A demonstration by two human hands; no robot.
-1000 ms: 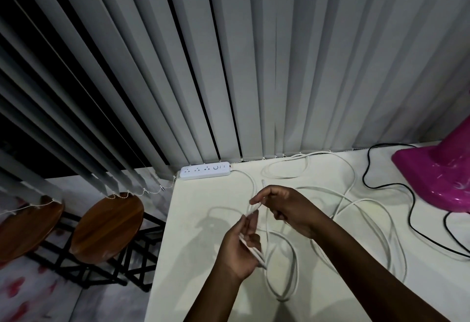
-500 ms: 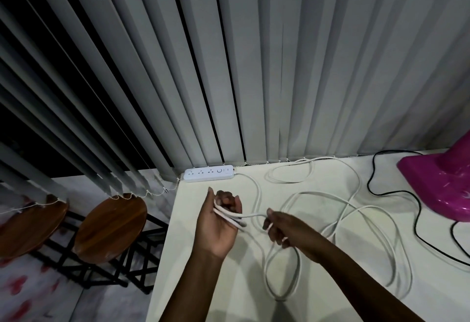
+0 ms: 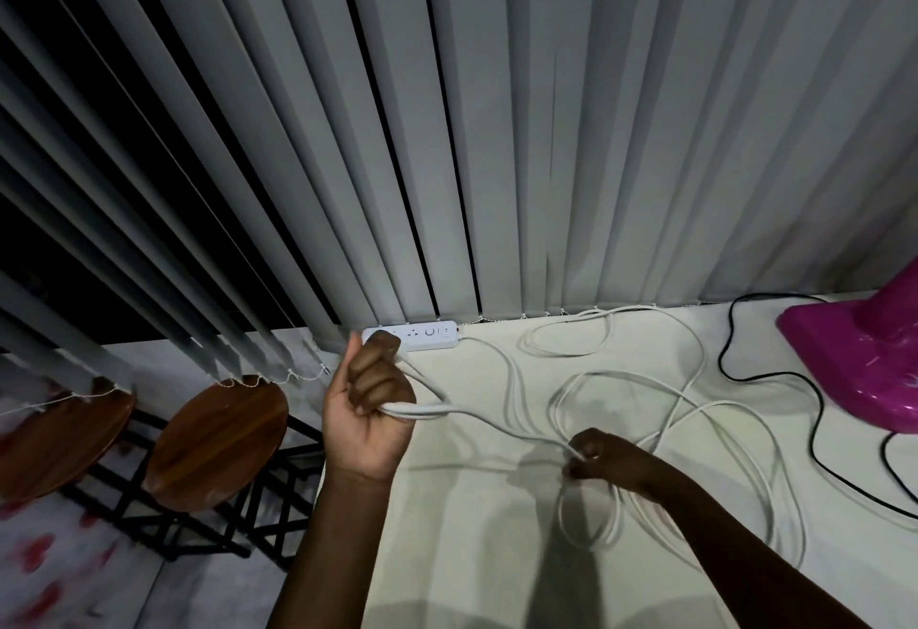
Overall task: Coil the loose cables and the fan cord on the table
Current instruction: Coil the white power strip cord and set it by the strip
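We grip a few turns of the white cable [image 3: 501,422] in our left hand [image 3: 370,410], fingers curled round the strands, raised at the table's [image 3: 487,554] left edge. Our right hand [image 3: 598,459] pinches the same cable lower down, near the middle of the table, and a stretch of it runs between the two hands. The rest of the cable sprawls in loose, overlapping loops to the right and back toward the white power strip [image 3: 427,334], which lies at the far left corner against the grey vertical blinds [image 3: 546,132]. A black cord [image 3: 775,377] winds along the right side, just beside the pink fan base [image 3: 864,355], and passes close to the outer white loops. Left of the table edge, two round wooden stools [image 3: 218,439] on black frames stand on the floor below. The near table surface between our forearms is bare
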